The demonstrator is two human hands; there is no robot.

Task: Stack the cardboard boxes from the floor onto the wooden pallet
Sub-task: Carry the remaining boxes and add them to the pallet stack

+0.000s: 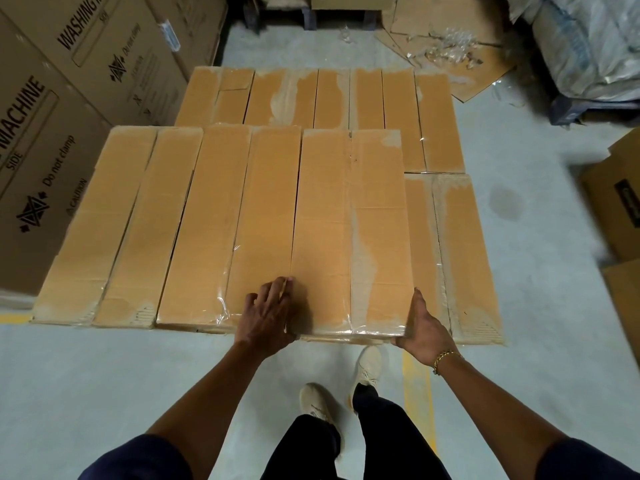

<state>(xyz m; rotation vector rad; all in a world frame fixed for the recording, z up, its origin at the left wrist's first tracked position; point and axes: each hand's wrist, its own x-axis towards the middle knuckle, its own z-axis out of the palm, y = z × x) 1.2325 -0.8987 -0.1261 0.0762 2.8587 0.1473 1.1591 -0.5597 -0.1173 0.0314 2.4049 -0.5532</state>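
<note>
Long flat cardboard boxes lie side by side in a stack before me, their tops taped with clear film. The rightmost box of the upper layer [349, 223] sits between my hands. My left hand [268, 315] lies flat on its near left corner, fingers spread over the seam with the neighbouring box [256, 223]. My right hand [420, 323] grips its near right corner, thumb along the side edge. A lower layer of boxes [446, 251] shows to the right and another row [325, 98] behind. The wooden pallet is hidden under the stack.
Big washing machine cartons [52, 133] stand at the left. Flattened cardboard and plastic scraps [446, 53] lie on the floor at the back. Wrapped goods [585, 46] fill the back right, more cartons [620, 199] the right edge. My feet [346, 386] stand on grey concrete floor.
</note>
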